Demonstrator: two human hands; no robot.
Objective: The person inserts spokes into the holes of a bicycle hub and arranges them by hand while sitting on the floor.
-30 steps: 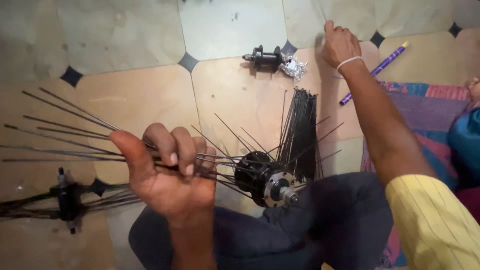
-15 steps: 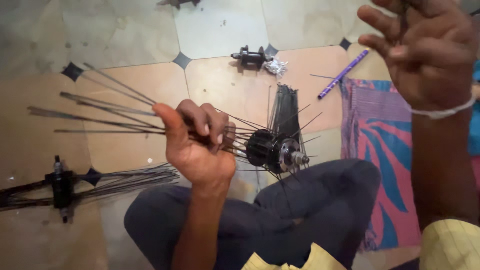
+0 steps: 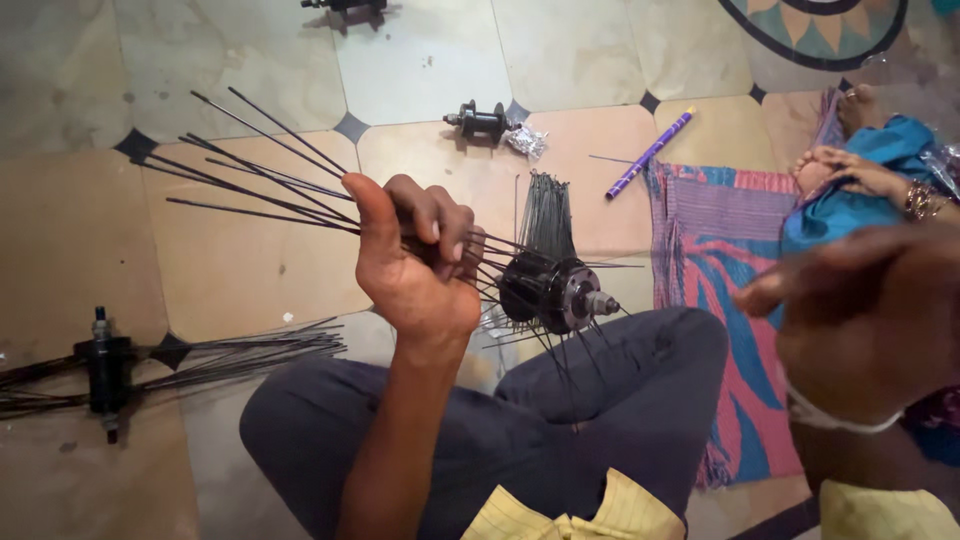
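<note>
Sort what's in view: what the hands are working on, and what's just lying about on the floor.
In hand:
left hand gripping a bunch of spokes
black hub the spokes run into
right hand, raised, blurred

Lying about:
spoked hub
bare hub
purple stick
striped cloth

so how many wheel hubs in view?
4: one with spokes by the left hand at the knees, one spoked on the floor far left, one bare mid-floor, one cut off at top edge.
</note>
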